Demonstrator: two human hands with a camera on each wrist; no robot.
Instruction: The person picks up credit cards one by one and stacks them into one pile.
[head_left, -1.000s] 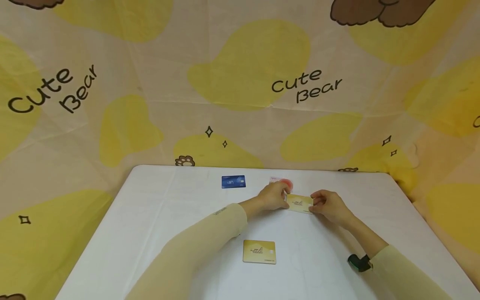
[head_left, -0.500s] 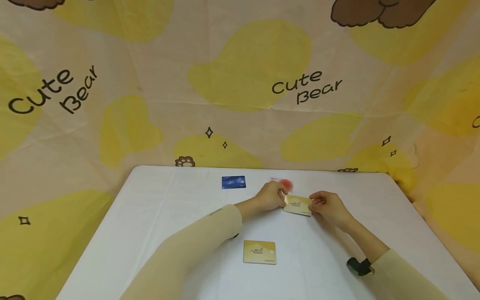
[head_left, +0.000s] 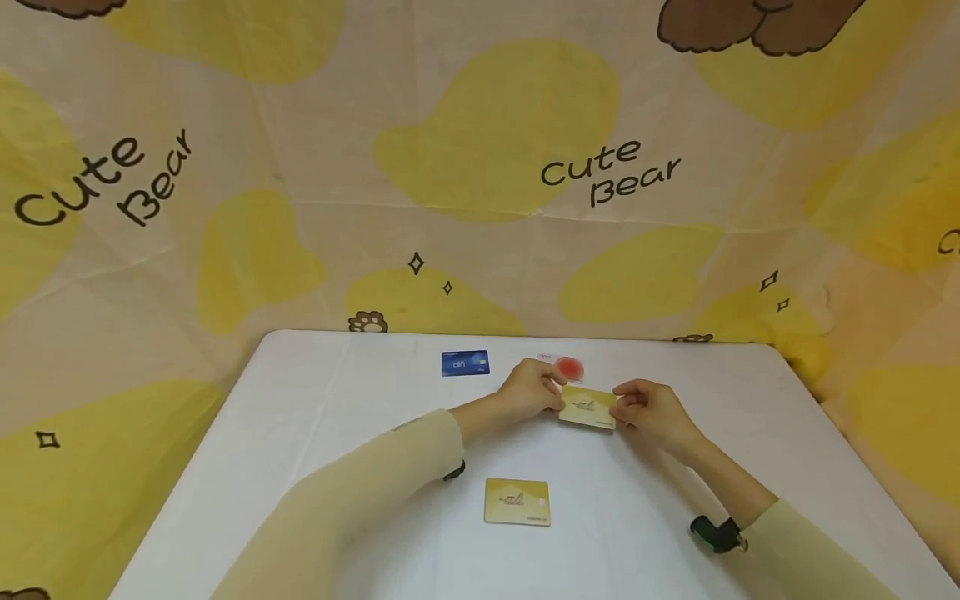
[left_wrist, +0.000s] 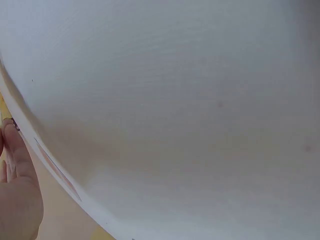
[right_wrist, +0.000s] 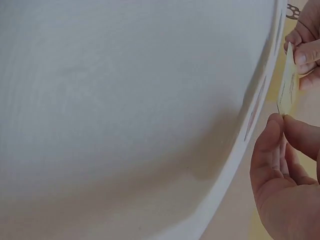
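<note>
A gold card [head_left: 587, 407] with a dark line emblem is pinched between both hands. My left hand [head_left: 527, 391] holds its left end with thumb and finger. At the opposite end, thumb and fingertips of my right hand [head_left: 658, 414] grip the edge. The right wrist view shows this card [right_wrist: 288, 87] nearly edge-on, raised off the white table, with a hand at each end. Only part of the left hand [left_wrist: 20, 200] enters the left wrist view, at the left border. A similar gold card [head_left: 517, 502] lies flat nearer the front.
A blue card [head_left: 465, 363] marked VIP lies at the back of the white table [head_left: 315, 467]. To its right is a pinkish card with a red circle [head_left: 570, 368], partly covered by the left hand. A yellow patterned cloth [head_left: 480, 208] hangs behind the table.
Both hands have shifted a little to the left, carrying the gold card between them. More of the red-circle card shows now. The cards on the table have stayed put.
</note>
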